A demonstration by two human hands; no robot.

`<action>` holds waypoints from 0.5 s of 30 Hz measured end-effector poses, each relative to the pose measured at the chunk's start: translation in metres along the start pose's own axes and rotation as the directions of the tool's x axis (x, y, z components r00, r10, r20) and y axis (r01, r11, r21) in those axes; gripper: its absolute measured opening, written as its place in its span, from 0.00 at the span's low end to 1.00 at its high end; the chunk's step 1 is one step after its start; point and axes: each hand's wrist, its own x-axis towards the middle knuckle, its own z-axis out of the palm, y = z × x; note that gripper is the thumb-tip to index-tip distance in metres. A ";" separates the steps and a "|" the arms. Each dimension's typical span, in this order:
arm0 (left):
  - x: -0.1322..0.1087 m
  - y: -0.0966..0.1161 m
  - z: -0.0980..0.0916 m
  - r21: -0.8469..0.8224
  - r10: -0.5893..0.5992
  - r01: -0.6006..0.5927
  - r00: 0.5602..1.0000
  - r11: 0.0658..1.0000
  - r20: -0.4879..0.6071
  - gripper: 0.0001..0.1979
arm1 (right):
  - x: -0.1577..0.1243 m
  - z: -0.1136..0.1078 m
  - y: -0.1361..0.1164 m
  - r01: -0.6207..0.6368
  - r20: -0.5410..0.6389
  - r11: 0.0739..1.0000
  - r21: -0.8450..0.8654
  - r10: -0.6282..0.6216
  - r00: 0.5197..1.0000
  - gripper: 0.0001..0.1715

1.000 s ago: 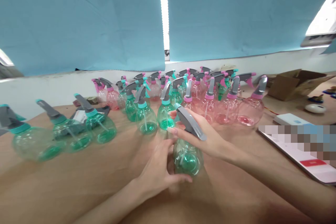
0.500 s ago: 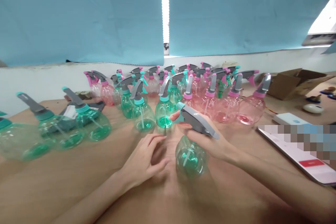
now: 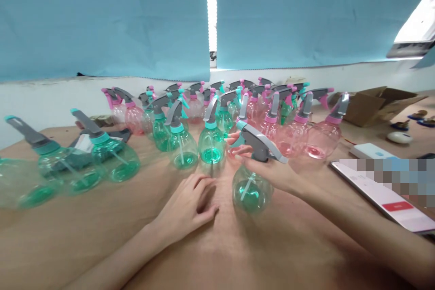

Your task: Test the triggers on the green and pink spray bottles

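Observation:
My right hand (image 3: 268, 170) is wrapped round the neck of a clear green spray bottle (image 3: 251, 195) with a grey and turquoise trigger head. The bottle is slightly tilted, and my palm hides its collar. Low over the wooden table, my left hand (image 3: 190, 201) rests with fingers loosely curved and apart, holding nothing. Just beyond it stand two green spray bottles, one on the left (image 3: 182, 147) and one nearer the middle (image 3: 211, 145). Pink spray bottles, including one at the right end of the row (image 3: 322, 138), stand behind my right hand.
Several more green and pink bottles crowd the back of the table (image 3: 142, 235). On the left, green bottles (image 3: 115, 158) stand beside a dark flat item. To the right are an open cardboard box (image 3: 367, 111), a white mouse (image 3: 399, 137), a small white box (image 3: 370, 150) and a tablet-like screen (image 3: 380, 204).
My right hand has moved the held spray bottle a little to the right and away from me. My left hand has barely moved. The view has shifted slightly.

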 end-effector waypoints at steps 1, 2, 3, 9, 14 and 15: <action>0.000 0.000 0.000 0.003 0.001 -0.001 1.000 1.000 -0.002 0.20 | 0.000 0.000 0.000 -0.002 0.007 1.000 -0.016 0.002 1.000 0.28; 0.000 0.000 0.000 0.006 0.003 -0.003 1.000 1.000 -0.001 0.20 | 0.000 -0.001 -0.001 0.000 0.015 1.000 -0.024 0.000 1.000 0.29; 0.000 0.000 0.000 0.010 0.004 -0.004 1.000 1.000 0.001 0.20 | 0.000 -0.001 0.000 0.007 0.026 1.000 -0.023 -0.006 1.000 0.31; -0.001 0.000 0.000 0.021 0.008 -0.008 1.000 1.000 0.019 0.20 | -0.001 -0.003 0.006 0.037 0.057 0.999 0.003 -0.037 0.998 0.36; -0.001 -0.001 0.001 0.027 0.009 -0.010 1.000 1.000 0.021 0.20 | 0.001 -0.003 0.007 0.094 0.048 0.994 0.060 -0.097 0.994 0.32; -0.001 -0.001 0.001 0.029 0.008 -0.008 1.000 1.000 0.023 0.20 | 0.001 -0.003 0.007 0.096 0.056 0.993 0.064 -0.100 0.993 0.29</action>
